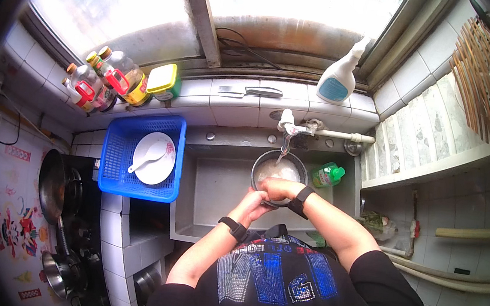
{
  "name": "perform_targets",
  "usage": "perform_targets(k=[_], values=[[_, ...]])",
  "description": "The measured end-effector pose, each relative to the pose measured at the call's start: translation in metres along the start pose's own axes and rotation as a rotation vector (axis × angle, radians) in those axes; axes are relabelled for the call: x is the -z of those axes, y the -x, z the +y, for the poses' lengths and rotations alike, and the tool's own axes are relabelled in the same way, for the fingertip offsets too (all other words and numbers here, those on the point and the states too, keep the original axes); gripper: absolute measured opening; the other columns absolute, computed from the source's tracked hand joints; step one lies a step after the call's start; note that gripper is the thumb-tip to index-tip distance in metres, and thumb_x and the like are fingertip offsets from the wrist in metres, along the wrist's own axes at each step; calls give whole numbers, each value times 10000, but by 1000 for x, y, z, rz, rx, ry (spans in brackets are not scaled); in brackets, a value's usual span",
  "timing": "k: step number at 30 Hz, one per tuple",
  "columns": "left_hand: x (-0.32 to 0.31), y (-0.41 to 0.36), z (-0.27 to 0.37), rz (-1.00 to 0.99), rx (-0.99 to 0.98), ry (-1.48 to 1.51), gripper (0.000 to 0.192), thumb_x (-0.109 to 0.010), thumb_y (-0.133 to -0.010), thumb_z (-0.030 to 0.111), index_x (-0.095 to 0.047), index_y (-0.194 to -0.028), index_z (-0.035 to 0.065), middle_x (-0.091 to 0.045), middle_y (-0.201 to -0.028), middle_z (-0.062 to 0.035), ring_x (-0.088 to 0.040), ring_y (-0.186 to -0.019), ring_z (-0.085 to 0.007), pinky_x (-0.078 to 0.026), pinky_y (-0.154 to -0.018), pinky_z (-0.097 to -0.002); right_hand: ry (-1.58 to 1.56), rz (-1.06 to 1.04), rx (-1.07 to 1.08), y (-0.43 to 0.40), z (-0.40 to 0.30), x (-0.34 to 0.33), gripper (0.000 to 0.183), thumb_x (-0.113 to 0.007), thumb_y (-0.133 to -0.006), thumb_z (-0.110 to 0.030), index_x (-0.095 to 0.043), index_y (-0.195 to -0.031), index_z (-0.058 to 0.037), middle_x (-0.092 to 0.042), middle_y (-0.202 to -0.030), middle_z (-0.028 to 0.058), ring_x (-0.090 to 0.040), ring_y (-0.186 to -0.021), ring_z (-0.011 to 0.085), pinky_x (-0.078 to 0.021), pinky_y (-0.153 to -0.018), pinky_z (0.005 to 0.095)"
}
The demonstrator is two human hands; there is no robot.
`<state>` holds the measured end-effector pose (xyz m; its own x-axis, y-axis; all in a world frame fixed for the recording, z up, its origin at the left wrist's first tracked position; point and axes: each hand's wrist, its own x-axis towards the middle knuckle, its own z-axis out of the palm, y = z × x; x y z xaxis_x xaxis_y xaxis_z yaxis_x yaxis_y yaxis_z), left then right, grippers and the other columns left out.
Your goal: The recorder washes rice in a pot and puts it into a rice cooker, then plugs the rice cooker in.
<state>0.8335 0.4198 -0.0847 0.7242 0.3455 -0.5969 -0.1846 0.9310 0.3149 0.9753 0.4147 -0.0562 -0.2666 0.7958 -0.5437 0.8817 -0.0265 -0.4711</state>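
Water runs from a metal faucet (290, 133) into a round dark-rimmed pot (301, 170), which holds cloudy whitish water over what looks like pale grains. My left hand (253, 204) grips the pot's near left rim. Over the near side of the pot bends my right hand (278, 188), its fingers down in the water and hidden from view; whether they hold anything does not show. The pot is in the right part of a stainless steel sink (218, 190). Beside it, to the right, stands a green dish soap bottle (327, 175).
Left of the sink, a blue plastic basket (111, 151) holds a white plate (161, 173) with a spoon (149, 158). A knife (263, 91), a white spray bottle (338, 80) and several oil bottles (126, 78) are on the tiled ledge. Pans (53, 185) sit at the far left.
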Motion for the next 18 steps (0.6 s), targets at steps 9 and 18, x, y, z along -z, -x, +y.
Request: perform_targets(k=[9, 18], values=[[-18, 6, 6, 30, -30, -21, 623, -427, -666, -107, -302, -1269, -16, -459, -1197, -227, -525, -1066, -424, -453, -888, -599, -54, 467, -208, 27, 26, 5, 358, -450, -860, -118, -513, -1209, -70, -500, -1275, 172, -522, -1118, 361, -451, -907, 440], [-13, 6, 8, -14, 4, 22, 656, -426, -662, -99, -311, -1303, -17, -451, -1233, -220, -511, -1092, -421, -459, -897, -574, -169, 20, -285, 51, -35, 45, 480, -529, -853, -302, -512, -1233, -10, -560, -1184, 248, -561, -1082, 366, -444, -909, 414]])
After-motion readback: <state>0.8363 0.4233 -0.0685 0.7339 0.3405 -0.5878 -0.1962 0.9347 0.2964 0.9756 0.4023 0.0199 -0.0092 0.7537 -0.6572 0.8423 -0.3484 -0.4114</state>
